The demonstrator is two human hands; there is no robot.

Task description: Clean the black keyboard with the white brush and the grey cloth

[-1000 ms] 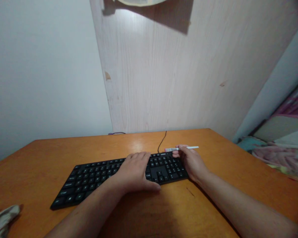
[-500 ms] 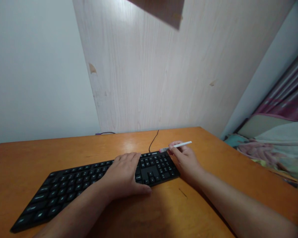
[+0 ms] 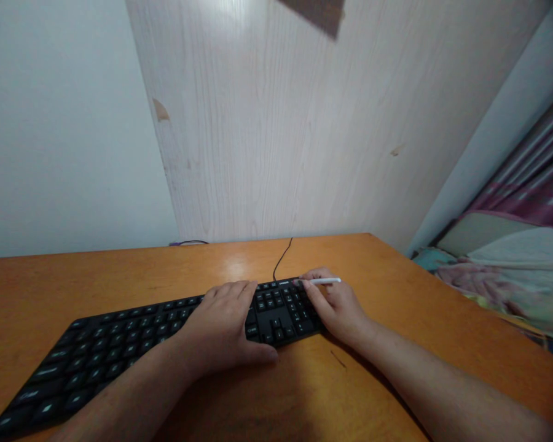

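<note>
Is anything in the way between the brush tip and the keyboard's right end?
Nothing visible: the right hand holds the brush, its tip at the far edge of the keyboard, toward the right end. The left hand lies across it, farther left.

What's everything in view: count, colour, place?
Table: one, orange-brown, foreground
Keyboard: one, black, on table
Brush: one, white handle, at keyboard's right end
Cable: one, dark, behind keyboard
Cord: one, dark, table's far edge
Mark: one, dark, on table
Panel: one, pale, behind table
Patches: two, brown, on panel
Dark shape: one, brown, panel top
Walls: two, white, beside panel
Curtain: one, purple, far right
Bedding: count unclear, mixed colours, right
Left hand: one, on keyboard
Right hand: one, holding brush
Forearms: two, bare, foreground
</note>
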